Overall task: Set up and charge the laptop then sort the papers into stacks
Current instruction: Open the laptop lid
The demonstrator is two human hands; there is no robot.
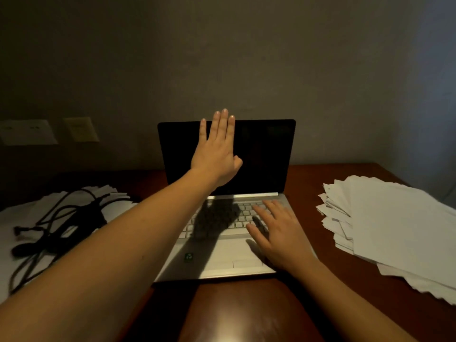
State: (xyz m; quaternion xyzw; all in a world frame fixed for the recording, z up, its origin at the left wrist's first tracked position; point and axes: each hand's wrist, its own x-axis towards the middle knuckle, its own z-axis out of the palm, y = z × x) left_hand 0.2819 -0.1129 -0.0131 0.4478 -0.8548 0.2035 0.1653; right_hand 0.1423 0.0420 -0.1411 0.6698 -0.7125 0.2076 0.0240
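Observation:
A silver laptop [222,257] stands open in the middle of the table, its screen [266,156] black. My left hand [217,151] is raised flat in front of the screen with straight fingers reaching its top edge. My right hand [276,233] rests flat on the right side of the keyboard and palm rest. A black charger with tangled cables [61,218] lies on loose white papers [14,218] at the left. A messy pile of white papers [394,223] sits at the right.
The table [246,314] is dark reddish wood with a bare strip in front of the laptop. Wall outlet plates [80,129] are on the wall at the back left. The wall stands close behind the laptop.

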